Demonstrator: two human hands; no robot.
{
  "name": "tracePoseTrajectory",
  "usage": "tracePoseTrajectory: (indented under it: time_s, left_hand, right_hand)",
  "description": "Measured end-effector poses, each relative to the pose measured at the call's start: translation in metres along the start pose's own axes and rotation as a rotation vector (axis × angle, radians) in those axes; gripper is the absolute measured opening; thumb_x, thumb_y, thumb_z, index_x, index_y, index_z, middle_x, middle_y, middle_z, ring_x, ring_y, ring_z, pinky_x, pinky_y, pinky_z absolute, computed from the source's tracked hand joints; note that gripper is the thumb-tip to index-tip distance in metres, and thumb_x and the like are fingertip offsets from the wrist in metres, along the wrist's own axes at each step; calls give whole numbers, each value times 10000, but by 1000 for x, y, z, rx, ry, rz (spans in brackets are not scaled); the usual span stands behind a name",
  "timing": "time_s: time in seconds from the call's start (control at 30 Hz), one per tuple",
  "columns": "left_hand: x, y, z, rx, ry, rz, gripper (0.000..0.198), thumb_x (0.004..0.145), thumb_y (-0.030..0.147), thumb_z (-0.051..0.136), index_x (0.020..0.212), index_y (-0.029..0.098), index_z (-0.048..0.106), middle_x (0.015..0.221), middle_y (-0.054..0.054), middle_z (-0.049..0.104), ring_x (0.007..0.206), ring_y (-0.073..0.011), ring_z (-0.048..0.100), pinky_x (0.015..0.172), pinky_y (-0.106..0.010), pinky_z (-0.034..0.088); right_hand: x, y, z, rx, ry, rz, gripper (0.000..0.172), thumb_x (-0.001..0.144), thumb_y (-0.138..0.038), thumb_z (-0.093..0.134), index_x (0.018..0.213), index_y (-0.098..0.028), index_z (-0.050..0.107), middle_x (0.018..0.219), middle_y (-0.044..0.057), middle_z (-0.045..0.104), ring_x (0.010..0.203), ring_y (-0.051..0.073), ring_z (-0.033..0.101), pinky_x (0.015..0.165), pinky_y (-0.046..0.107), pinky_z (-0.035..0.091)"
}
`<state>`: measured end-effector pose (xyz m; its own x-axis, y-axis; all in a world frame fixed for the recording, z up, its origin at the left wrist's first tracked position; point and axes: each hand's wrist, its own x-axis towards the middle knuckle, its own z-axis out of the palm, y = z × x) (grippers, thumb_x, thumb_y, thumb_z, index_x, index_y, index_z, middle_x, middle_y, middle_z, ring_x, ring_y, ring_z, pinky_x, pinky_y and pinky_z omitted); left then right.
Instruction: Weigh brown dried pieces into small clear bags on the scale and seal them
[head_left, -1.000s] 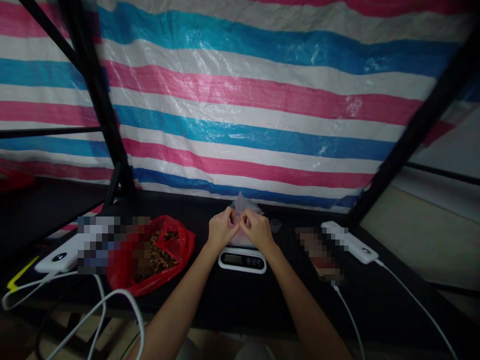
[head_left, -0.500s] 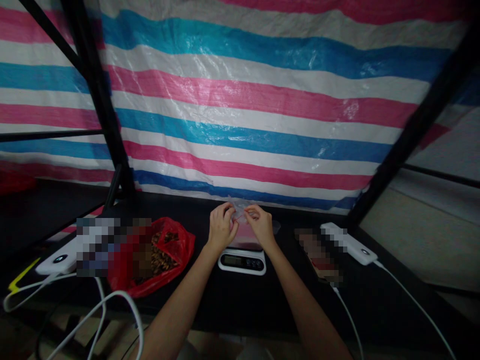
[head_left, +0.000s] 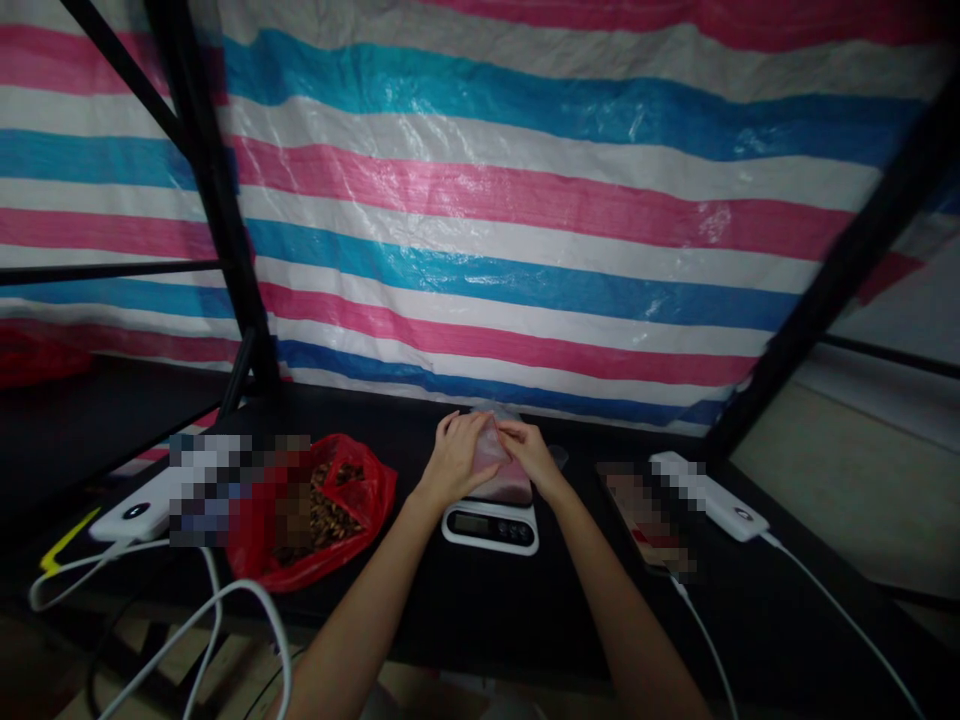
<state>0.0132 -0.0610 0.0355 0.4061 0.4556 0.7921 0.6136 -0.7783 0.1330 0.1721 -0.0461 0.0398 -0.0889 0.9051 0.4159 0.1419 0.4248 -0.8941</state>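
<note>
A small clear plastic bag (head_left: 491, 442) is held between both hands above a digital kitchen scale (head_left: 491, 528). My left hand (head_left: 459, 458) grips the bag's left side, thumb pointing toward the middle. On the other side my right hand (head_left: 531, 456) pinches its right edge with bent fingers. Beneath the bag, the scale's pinkish, shiny platform shows, with its white front and dark display facing me. Whether anything lies inside the bag I cannot make out.
Left of my forearm sits an open red plastic bag (head_left: 375, 500) of brown, nut-like pieces. White power banks (head_left: 135, 510) with cables lie on the black table (head_left: 465, 620) at both sides. A phone (head_left: 645, 520) rests on the right. A striped tarp (head_left: 487, 250) hangs behind.
Both hands have come lower and closer over the scale. The clear bag has moved down toward me with them. The whole view has shifted slightly.
</note>
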Motion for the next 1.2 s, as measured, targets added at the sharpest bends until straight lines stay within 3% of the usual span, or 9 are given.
tracePoseTrajectory:
  time_s: [0.13, 0.27, 0.37, 0.47, 0.57, 0.67, 0.83, 1.07, 1.2]
  left_hand:
    - [1, 0, -1, -50, -9, -43, 585, 748, 466, 551, 1236, 172, 416, 1148, -104, 530, 1081, -228, 460, 951, -395, 301]
    - [1, -3, 3, -135, -25, -77, 516, 740, 442, 582, 1186, 204, 474, 1106, -74, 543, 1042, -213, 472, 908, -368, 345]
    - [0, -7, 8, -207, -50, -119, 496, 726, 405, 615, 1170, 225, 488, 1079, -59, 540, 1020, -208, 476, 878, -358, 377]
    - [0, -12, 13, -247, -81, -149, 498, 722, 378, 626, 1175, 227, 483, 1073, -58, 534, 1020, -211, 472, 873, -367, 389]
    - [-2, -14, 17, -258, -135, -158, 498, 714, 374, 635, 1167, 229, 489, 1074, -61, 536, 1015, -220, 472, 875, -386, 390]
    - [-4, -15, 16, -253, -180, -159, 500, 719, 364, 629, 1178, 228, 483, 1091, -68, 531, 1023, -224, 468, 884, -395, 384]
    - [-4, -15, 14, -247, -243, -155, 562, 718, 321, 629, 1237, 235, 430, 1136, -72, 514, 1065, -226, 449, 927, -408, 356]
    - [-3, -19, 11, -278, -227, -222, 690, 663, 308, 659, 1282, 238, 361, 1158, -72, 513, 1077, -234, 449, 921, -414, 356]
    - [-4, -16, 10, -281, -261, -229, 790, 630, 339, 677, 1311, 203, 302, 1161, -89, 515, 1077, -245, 460, 941, -434, 330]
  right_hand:
    - [0, 5, -1, -102, 9, -6, 220, 682, -330, 574, 793, -168, 674, 763, 55, 689, 687, 184, 618, 665, 313, 471]
    - [-2, 8, -4, -247, 23, 61, 255, 716, -337, 549, 899, -187, 645, 743, 40, 681, 611, 167, 606, 564, 275, 460]
    - [-4, 3, -5, -411, 163, 51, 230, 732, -348, 544, 906, -221, 626, 792, 23, 678, 619, 157, 602, 575, 264, 450]
    - [-5, -4, -6, -551, 276, 16, 235, 772, -398, 496, 783, -215, 642, 762, 25, 675, 630, 162, 593, 614, 270, 436]
    - [-4, -4, -5, -527, 125, 50, 412, 823, -471, 386, 665, -202, 655, 660, 30, 666, 570, 154, 577, 586, 264, 426]
    - [-3, 2, -5, -516, 24, 58, 339, 762, -481, 486, 701, -207, 675, 671, 20, 673, 585, 157, 583, 565, 253, 425]
    - [-1, 13, -9, -488, 40, 91, 301, 719, -464, 538, 743, -199, 679, 664, 23, 672, 612, 161, 598, 573, 249, 428]
    - [1, 21, -20, -431, 132, 150, 314, 708, -469, 518, 707, -178, 635, 578, 15, 632, 547, 155, 579, 530, 239, 396]
    - [1, 21, -20, -403, 99, 160, 304, 715, -452, 509, 694, -173, 626, 525, 0, 602, 507, 147, 555, 534, 247, 400]
